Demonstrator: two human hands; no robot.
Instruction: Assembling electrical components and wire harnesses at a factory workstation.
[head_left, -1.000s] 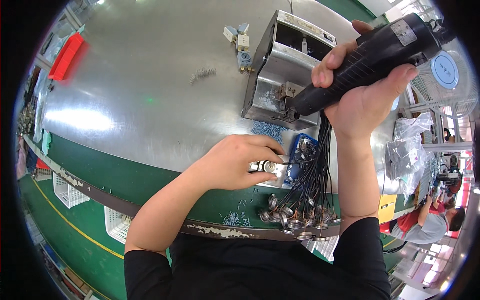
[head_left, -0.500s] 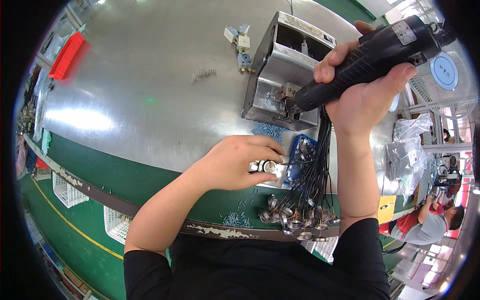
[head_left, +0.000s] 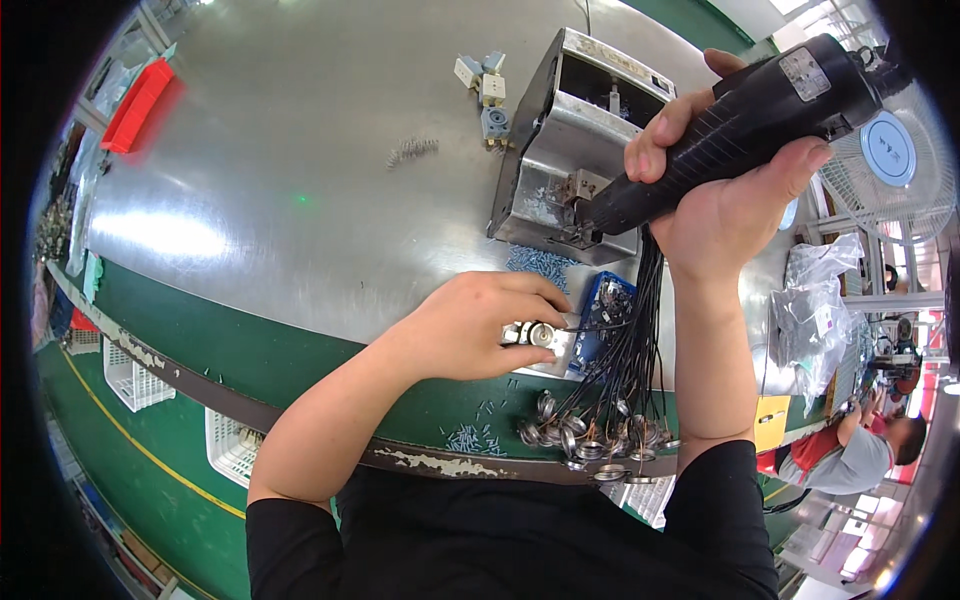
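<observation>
My right hand (head_left: 720, 190) is wrapped round a black electric screwdriver (head_left: 740, 125), held slantwise. Its lower end meets the front of a metal box-shaped screw feeder (head_left: 560, 130). Low at the bench edge, my left hand (head_left: 480, 325) grips a small metal part with a round centre (head_left: 540, 336) between thumb and fingers. That part rests on a metal block (head_left: 563, 348). Beside it are a blue tray (head_left: 603, 305) of small parts and a bundle of black cables (head_left: 640, 350) with metal rings (head_left: 590, 440) at their ends. Loose screws (head_left: 538, 265) lie under the feeder.
More screws (head_left: 472, 438) are scattered on the green mat (head_left: 300, 340). Springs (head_left: 412, 150) and several plug-like pieces (head_left: 492, 95) sit left of the feeder. A red bin (head_left: 137, 106) stands far left. At right are a plastic bag (head_left: 820, 300), a fan (head_left: 890, 160) and a co-worker (head_left: 850, 450).
The screwdriver and my right hand have shifted very slightly, its tip still at the feeder. My left hand stays on the metal part.
</observation>
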